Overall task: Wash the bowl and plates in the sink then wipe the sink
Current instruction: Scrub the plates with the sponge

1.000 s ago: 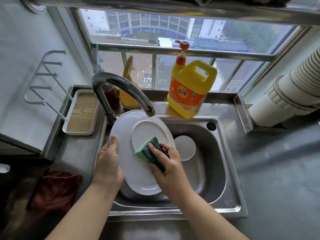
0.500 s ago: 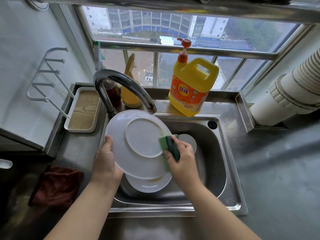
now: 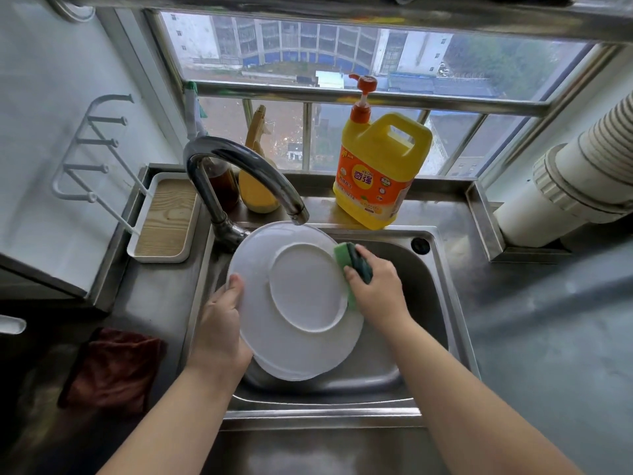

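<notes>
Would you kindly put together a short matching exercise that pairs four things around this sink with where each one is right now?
Things
1. sponge
2. plate
3. soap jug
4. red cloth

Places
A. on the counter left of the sink
B. on the ledge behind the sink, by the window
C. held at its left edge by the left hand, under the tap
D. in the right hand, against the plate's right rim

Pairs: 1-D, 2-C, 3-B, 4-A
</notes>
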`<state>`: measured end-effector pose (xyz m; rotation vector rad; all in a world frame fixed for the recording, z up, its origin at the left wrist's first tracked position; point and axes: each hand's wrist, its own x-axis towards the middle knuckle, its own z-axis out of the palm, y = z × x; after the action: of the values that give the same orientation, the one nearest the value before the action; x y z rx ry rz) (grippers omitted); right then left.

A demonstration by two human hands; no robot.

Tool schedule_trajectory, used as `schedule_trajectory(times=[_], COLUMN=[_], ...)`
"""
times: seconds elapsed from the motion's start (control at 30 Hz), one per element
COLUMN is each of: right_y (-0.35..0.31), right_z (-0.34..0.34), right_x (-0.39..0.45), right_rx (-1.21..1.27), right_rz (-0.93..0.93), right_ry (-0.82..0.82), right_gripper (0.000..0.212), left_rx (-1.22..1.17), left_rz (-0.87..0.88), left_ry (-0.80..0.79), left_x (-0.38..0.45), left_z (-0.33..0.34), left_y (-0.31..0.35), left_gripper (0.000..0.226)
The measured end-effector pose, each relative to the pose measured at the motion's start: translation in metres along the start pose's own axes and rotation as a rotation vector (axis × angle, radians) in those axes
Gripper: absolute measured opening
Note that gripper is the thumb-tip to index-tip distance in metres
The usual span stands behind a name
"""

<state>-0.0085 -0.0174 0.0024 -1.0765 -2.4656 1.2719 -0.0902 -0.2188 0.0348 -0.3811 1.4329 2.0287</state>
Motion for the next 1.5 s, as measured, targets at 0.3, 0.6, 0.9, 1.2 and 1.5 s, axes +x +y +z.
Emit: schedule_trajectory(times=[0.3, 0.6, 0.9, 1.2, 1.5], right_y=[-0.064, -0.041, -0.030, -0.064, -0.050], right_z=[0.033, 0.034, 0.010, 0.017, 0.012], right_x=[-0.052, -0.062, 0.026, -0.004, 0.017], right_rx=[0.017, -0.005, -0.027, 0.105, 0.119], right_rz=[-0.431, -0.504, -0.047, -0.161, 0.049], right_ry=[-0.158, -0.145, -0.042, -0.015, 0.002], right_gripper=[0.052, 0.049, 0.050, 0.055, 0.051], left_rx=[-0.039, -0.033, 0.081, 0.268, 0.272], left_rz=[0.039, 0.017, 0.050, 0.100, 0.080], left_ry=[0.013, 0.005, -0.072, -0.126, -0.158], left_x=[0.001, -0.001, -0.010, -0.010, -0.013], left_z=[0.021, 0.019, 0.014, 0.030, 0.024], left_y=[0.000, 0.005, 0.007, 0.008, 0.004], left_gripper=[0.033, 0.036, 0.029, 0.028, 0.029])
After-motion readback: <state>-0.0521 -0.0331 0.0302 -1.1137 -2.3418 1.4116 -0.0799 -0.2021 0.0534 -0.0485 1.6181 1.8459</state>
